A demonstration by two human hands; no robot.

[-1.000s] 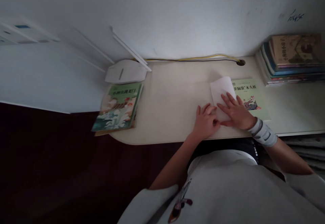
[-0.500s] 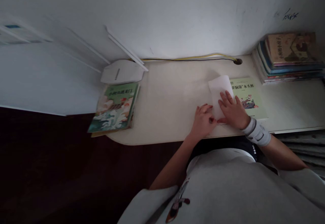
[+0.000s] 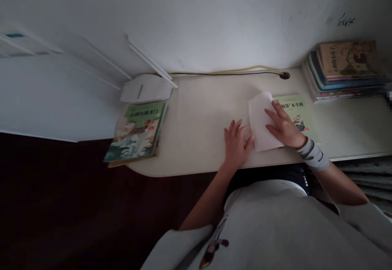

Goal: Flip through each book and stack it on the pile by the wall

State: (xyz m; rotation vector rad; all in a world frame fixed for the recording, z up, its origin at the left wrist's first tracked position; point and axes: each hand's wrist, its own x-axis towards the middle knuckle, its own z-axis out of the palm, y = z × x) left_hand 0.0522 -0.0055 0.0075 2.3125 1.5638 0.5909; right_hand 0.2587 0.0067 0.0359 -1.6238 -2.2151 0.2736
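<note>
A white sheet of folded paper (image 3: 261, 121) lies on the pale desk (image 3: 202, 119), its right part overlapping a green-covered book (image 3: 296, 111). My right hand (image 3: 283, 125) rests flat on the paper with its fingers apart, pressing without gripping. A grey striped band (image 3: 312, 154) wraps that wrist. My left hand (image 3: 235, 143) rests on the bare desk just left of the sheet, fingers spread, its thumb tip close to the paper's left edge.
A stack of several books (image 3: 346, 72) stands at the right end of the desk. A green picture book (image 3: 134, 133) and a white plastic device (image 3: 146, 90) sit at the left. A yellow and black cable (image 3: 232, 72) runs along the wall to a desk grommet (image 3: 284, 75).
My left hand has come off the paper and moved left onto the desk, its fingers spreading. The sheet now shows fully on that side and sits slightly more tilted under my right hand.
</note>
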